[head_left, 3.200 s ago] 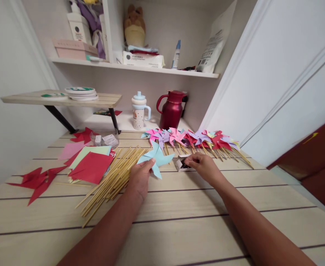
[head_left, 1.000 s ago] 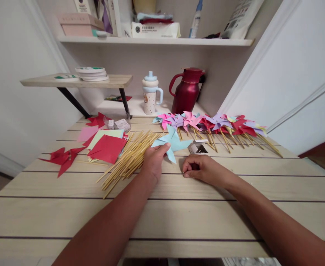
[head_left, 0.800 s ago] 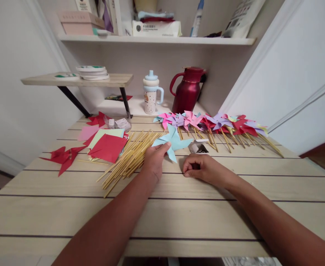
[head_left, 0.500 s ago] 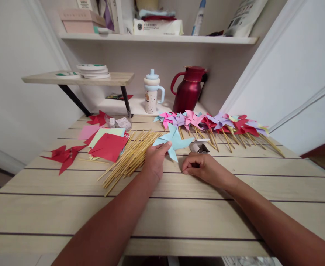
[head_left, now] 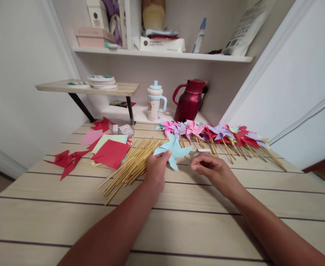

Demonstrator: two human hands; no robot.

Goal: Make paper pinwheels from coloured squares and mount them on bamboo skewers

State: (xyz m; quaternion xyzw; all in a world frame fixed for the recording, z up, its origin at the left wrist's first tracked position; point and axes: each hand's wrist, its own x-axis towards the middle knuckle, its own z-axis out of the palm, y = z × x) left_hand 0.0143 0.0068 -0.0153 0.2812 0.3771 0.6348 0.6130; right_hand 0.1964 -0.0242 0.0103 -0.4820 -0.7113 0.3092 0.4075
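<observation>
A light blue paper pinwheel (head_left: 175, 149) is pinched between the thumb and fingers of my left hand (head_left: 157, 166), just above the table. To its right my right hand (head_left: 210, 168) has its thumb and forefinger pressed together. Something tiny may be at those fingertips, too small to name. Behind that hand a small box (head_left: 202, 151) shows only its pale flap. Beside my left hand lies a loose bundle of thin wooden sticks (head_left: 130, 162).
Finished pinwheels on sticks (head_left: 220, 133) lie in a row at the back right. Red folded pinwheels (head_left: 68, 160) and coloured paper squares (head_left: 114, 153) lie to the left. A cup (head_left: 153, 105) and a red thermos jug (head_left: 190, 101) stand behind; a small raised shelf (head_left: 123, 88) is at the back left.
My right hand has risen off the tabletop and shifted slightly right, its fingertips now pinched and partly covering the small box. My left hand still holds the blue pinwheel. The camera has tilted up.
</observation>
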